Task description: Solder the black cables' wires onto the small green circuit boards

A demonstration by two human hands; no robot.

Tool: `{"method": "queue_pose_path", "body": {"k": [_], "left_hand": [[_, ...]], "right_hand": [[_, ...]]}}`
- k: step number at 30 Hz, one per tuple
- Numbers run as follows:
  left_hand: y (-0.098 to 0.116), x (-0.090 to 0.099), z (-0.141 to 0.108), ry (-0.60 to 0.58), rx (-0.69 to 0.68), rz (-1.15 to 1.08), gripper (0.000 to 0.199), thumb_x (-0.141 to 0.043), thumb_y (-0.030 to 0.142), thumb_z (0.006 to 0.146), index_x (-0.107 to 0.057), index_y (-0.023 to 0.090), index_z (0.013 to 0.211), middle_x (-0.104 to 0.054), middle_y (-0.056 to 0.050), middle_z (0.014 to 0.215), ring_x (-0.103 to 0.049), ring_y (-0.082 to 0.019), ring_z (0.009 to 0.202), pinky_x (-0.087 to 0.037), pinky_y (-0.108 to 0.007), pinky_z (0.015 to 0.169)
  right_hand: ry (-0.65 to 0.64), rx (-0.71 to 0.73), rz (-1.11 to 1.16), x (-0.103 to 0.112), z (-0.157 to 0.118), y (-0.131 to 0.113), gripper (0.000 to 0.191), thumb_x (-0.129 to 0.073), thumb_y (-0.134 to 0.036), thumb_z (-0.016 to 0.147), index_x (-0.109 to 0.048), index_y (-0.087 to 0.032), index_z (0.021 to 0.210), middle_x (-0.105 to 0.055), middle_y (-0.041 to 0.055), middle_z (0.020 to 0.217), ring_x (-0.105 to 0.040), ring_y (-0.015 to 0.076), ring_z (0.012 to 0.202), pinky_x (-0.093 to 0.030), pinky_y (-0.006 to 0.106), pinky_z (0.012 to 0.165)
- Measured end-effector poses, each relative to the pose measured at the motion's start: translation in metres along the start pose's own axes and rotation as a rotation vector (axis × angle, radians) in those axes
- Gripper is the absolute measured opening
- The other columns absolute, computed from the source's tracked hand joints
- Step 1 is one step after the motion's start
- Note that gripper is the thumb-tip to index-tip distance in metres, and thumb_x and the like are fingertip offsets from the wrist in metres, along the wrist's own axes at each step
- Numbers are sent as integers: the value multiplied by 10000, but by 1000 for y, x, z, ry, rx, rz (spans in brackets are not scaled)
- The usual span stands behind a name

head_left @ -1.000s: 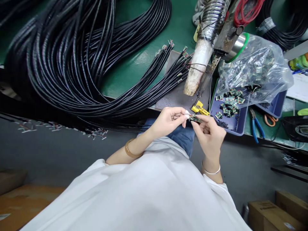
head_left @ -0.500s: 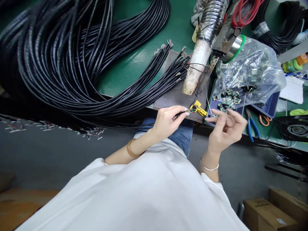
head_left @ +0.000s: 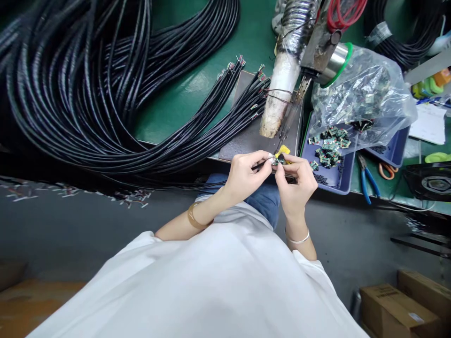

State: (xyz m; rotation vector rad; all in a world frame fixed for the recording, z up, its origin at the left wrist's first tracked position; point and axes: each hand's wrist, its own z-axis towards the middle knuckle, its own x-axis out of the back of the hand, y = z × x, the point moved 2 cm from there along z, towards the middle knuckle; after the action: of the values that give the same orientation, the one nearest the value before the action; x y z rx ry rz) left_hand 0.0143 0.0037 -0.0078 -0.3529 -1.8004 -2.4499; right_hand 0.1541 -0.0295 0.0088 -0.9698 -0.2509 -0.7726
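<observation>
My left hand (head_left: 247, 172) pinches a black cable (head_left: 259, 165) close to its stripped end, where thin coloured wires show. Opposite it, my right hand (head_left: 298, 180) is closed, thumb and forefinger together at the wire ends. What lies between those fingertips is too small to make out. A yellow clamp (head_left: 283, 150) sits at the bench edge just beyond the fingertips, partly covered by my right hand. Above it points the tip of a soldering iron (head_left: 286, 126), mounted on a stand.
Many black cables (head_left: 141, 155) cover the left bench. A foil-wrapped hose (head_left: 282, 80) hangs beside a solder reel (head_left: 334, 65). On the right are a purple tray (head_left: 340, 185) of small circuit boards (head_left: 329, 148), a plastic bag (head_left: 369, 94), blue pliers (head_left: 368, 180) and orange-handled scissors (head_left: 387, 171).
My right hand has moved left from beside the tray to meet the wire ends, its fingers closing. My left hand keeps its pinch on the cable. The view has shifted slightly.
</observation>
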Motion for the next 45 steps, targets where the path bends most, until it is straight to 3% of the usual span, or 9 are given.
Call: {"method": "queue_pose_path", "body": {"k": [6,16,20,24,33,37,40,43,45], "left_hand": [[-4,-1,9,-44,142,-207,127,-619,209,878,-710,129,841,-678,-8,708,-597,-97,616,-476,-193,615],[3,6,16,0,64,-92,100,-637,172,850,-721,124,822,-625,18,642,-521,-66,550,-418,-172,543],[3,6,18,-48,136,-251,88,-640,165,844,-706,126,802,-662,8,668,-573,-69,565,-456,-164,552],[0,5,17,-107,228,-388,79,-649,185,849,-685,128,807,-643,25,623,-534,-50,495,-411,-147,476],[1,8,10,-128,253,-286,102,-662,225,858,-687,127,866,-617,22,633,-521,-59,530,-413,-170,511],[4,13,1,-102,245,-221,138,-721,240,833,-704,129,913,-685,-11,699,-583,-78,598,-444,-177,567],[1,15,-6,-186,347,-387,189,-694,306,872,-688,119,840,-690,-26,641,-549,-69,511,-426,-179,511],[-3,16,-11,-308,483,-521,291,-691,398,884,-677,115,818,-677,-28,610,-375,-29,383,-264,-179,383],[-3,17,-12,-358,528,-549,336,-693,440,884,-672,114,803,-669,-32,607,-337,-21,362,-209,-184,363]], "right_hand": [[7,3,8,-3,5,3,120,-700,-140,864,-621,-219,823,-737,34,980,-720,160,898,-590,270,676],[3,22,-3,-3,16,-3,109,-714,-144,854,-660,-224,803,-732,32,964,-716,178,934,-602,332,792],[2,55,-18,-1,12,-5,135,-708,-128,847,-625,-219,792,-740,44,980,-716,181,959,-591,346,843],[-22,107,-50,0,4,-4,137,-696,-126,851,-608,-226,817,-739,57,1037,-717,182,977,-594,335,821],[-6,104,-27,2,2,0,112,-692,-147,874,-618,-228,851,-757,45,1017,-730,170,949,-611,299,778],[34,-62,95,5,4,6,59,-666,-187,907,-622,-226,904,-761,30,1010,-749,142,807,-607,253,644],[169,-154,211,16,5,7,36,-606,-205,953,-596,-240,956,-761,-10,914,-663,86,531,-508,216,459],[266,57,239,36,3,-4,94,-572,-249,972,-596,-264,882,-619,-75,611,-523,88,399,-381,239,382],[79,178,144,44,0,-13,95,-603,-287,955,-638,-275,867,-543,-75,544,-480,102,403,-386,276,421]]}}
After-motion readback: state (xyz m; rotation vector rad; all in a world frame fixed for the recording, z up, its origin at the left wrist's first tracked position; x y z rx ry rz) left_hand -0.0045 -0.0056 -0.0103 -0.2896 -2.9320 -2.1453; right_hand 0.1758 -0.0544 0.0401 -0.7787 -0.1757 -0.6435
